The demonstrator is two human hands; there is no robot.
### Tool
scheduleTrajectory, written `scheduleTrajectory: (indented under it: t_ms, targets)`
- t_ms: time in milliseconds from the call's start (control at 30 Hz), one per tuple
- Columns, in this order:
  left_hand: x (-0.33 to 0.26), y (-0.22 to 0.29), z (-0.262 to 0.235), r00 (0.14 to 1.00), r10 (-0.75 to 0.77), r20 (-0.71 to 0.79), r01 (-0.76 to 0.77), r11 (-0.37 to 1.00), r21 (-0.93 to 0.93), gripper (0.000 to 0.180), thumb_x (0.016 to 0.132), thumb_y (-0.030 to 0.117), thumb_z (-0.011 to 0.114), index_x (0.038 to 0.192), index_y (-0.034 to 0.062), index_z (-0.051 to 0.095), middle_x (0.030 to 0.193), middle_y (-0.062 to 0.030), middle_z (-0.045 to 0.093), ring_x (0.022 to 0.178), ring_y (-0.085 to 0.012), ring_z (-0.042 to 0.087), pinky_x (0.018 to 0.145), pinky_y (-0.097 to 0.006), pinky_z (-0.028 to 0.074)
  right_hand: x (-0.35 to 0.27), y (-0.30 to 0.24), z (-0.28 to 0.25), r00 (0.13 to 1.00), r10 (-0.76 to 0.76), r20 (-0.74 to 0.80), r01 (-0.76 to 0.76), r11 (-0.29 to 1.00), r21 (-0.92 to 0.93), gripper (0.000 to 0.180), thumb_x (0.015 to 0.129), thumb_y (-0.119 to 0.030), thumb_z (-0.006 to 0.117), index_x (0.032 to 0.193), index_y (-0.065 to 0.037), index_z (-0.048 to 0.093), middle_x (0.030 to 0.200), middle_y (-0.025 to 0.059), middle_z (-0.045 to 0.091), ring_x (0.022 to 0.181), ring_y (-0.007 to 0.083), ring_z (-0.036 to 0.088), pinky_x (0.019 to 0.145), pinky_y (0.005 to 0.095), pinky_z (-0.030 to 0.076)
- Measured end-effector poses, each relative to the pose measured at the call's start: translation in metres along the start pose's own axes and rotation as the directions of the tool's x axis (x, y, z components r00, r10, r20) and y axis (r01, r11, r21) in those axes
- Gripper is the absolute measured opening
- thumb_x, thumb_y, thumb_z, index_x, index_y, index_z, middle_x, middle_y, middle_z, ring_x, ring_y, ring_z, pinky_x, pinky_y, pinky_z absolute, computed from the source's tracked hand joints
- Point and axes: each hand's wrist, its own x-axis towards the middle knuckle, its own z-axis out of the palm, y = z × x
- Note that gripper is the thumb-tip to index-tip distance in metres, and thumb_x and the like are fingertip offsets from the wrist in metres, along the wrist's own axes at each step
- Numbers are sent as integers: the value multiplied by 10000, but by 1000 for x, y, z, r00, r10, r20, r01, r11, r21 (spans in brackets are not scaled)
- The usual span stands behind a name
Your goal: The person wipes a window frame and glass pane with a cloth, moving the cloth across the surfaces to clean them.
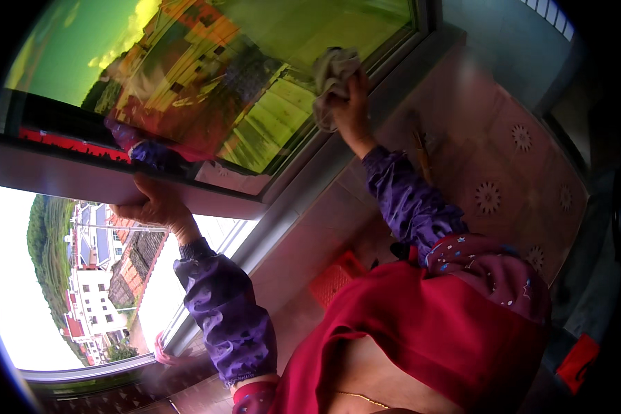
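Cloth (pixel 332 77): bunched grey-beige rag, pressed flat against the tinted window pane (pixel 207 76) near its lower right corner, just above the frame. Right hand (pixel 348 103) is closed round the cloth, fingers wrapped into the wad, arm stretched up in a purple sleeve (pixel 410 203). Left hand (pixel 155 203) sits well apart, down and to the left of the right one, fingers curled over the edge of the window frame (pixel 83 181), gripping it as a brace; it holds nothing loose.

Handling, my read: cloth is soft, light, no stiffness, folds hang free above the fist. Likely slides easily on glass, so it wants palm pressure behind it, not fingertip pinch. Best hold is the bunched middle, as now; loose corners would flap. Nothing fragile in the rag itself; the pane is the fragile part. Open sash below the left hand shows houses and fields outside.
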Motion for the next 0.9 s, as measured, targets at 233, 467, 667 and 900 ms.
scheduleTrajectory:
  t_ms: [233,467,667,900]
  targets:
    - [3,-17,9,998,37,50,-32,995,-91,649,838,315,701,1276,4,338,1145,-186,467,1002,-284,518,868,-398,471,-17,-31,20,872,-384,304,425,901,-82,360,537,-99,741,885,-162,676,1245,39,493,1158,289,463,902,425,406]
    - [7,-19,-1,1000,-11,15,11,998,-61,663,838,317,699,1287,-11,337,1097,-195,520,963,-284,547,845,-402,489,94,50,-27,893,-440,96,445,830,-337,379,621,-199,731,987,-131,657,1146,115,565,1030,338,550,875,423,443]
    - [3,-20,5,1000,-13,21,15,996,-92,578,863,296,671,1222,-25,352,1147,-204,504,968,-279,558,848,-382,504,176,172,-86,881,-470,-49,391,783,-485,345,703,-37,632,1044,-88,636,1154,136,578,1036,361,560,822,437,481]
    - [4,0,3,999,-39,-22,38,998,-50,603,850,280,687,1249,-22,350,1156,-185,495,1006,-275,526,882,-385,459,152,158,-92,902,-433,-8,366,773,-518,433,700,-46,650,1127,-63,579,1152,159,565,1014,373,543,840,438,471]
